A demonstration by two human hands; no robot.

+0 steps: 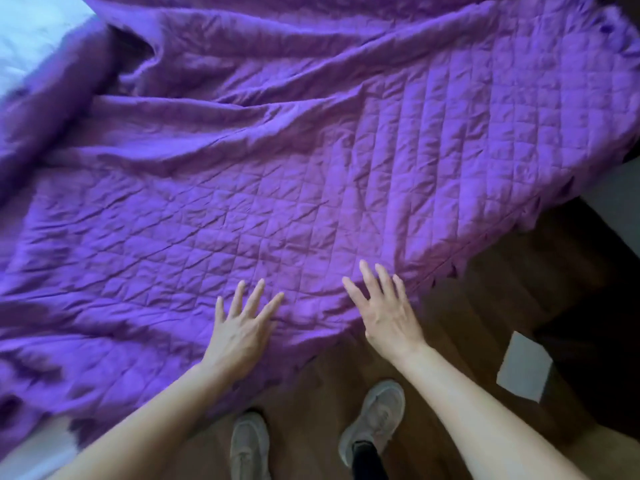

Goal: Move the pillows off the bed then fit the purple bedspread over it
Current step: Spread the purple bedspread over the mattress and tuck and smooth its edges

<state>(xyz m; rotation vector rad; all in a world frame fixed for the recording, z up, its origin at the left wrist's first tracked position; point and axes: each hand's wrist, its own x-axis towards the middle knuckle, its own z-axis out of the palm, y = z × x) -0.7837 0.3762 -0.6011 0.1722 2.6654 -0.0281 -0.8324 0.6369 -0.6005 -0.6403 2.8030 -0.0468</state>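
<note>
The purple quilted bedspread (294, 161) lies spread over the bed, creased, with deep folds at the upper left. Its scalloped edge hangs over the near corner of the bed. My left hand (240, 327) rests flat on the spread near that edge, fingers apart. My right hand (384, 306) lies flat beside it at the corner, fingers spread too. Neither hand grips any cloth. White bedding (31, 32) shows uncovered at the top left. No pillow is in view.
A brown wooden floor (485, 289) lies below and to the right of the bed. My two light shoes (374, 420) stand close to the bed edge. A small white box (524, 367) sits on the floor at the right. White mattress side (31, 452) shows at bottom left.
</note>
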